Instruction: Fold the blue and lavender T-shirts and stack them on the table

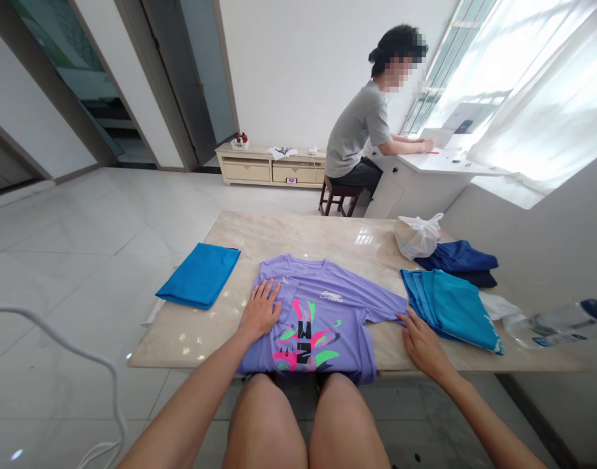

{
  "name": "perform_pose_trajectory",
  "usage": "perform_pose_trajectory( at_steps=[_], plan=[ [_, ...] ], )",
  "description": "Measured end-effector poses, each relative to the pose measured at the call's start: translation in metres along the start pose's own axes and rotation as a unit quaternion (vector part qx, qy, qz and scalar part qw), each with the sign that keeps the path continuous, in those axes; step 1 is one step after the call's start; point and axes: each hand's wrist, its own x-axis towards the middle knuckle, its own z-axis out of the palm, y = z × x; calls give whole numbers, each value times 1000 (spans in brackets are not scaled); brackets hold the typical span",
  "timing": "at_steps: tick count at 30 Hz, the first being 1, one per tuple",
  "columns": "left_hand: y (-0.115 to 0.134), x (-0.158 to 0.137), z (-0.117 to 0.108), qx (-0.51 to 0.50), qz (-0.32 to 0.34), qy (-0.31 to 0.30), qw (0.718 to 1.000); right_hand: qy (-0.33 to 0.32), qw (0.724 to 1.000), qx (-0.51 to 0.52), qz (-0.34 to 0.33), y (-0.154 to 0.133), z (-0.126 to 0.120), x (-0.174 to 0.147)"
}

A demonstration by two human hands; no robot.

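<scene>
A purple T-shirt [345,319] with a bright pink, green and black print lies front up on the marble-look table [308,228]. Its left-hand sleeve is folded in over the chest, and its hem hangs over the near table edge. My left hand [262,309] rests flat on that folded side, fingers spread. At the end of the other sleeve, stretched out to the right, is my right hand [422,342]; its fingertips are closed on the cuff. Just right of this sleeve lies a folded teal garment [455,306].
On the table's left lies a folded blue cloth [201,275]. At right are a white plastic bag [418,236], a navy garment [462,257] and a clear bottle [557,326]. A person [360,130] sits at a white desk [425,166] beyond. A white cable [103,358] hangs at left.
</scene>
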Motion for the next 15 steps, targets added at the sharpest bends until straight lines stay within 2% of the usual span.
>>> perform_pose_trajectory(
  at_steps=[4,9,13,15],
  plan=[
    [9,-29,-5,5,-1,-4,1000,-14,1000,-7,-19,-10,-22,-3],
    [21,-66,-3,6,-21,22,1000,-99,986,58,-125,-63,-42,24],
    [26,-75,-4,-3,-34,25,999,-175,967,50,-178,-89,-56,45],
    [27,-75,-6,-8,-36,24,999,-177,960,25,-214,-88,-65,50]
  ],
)
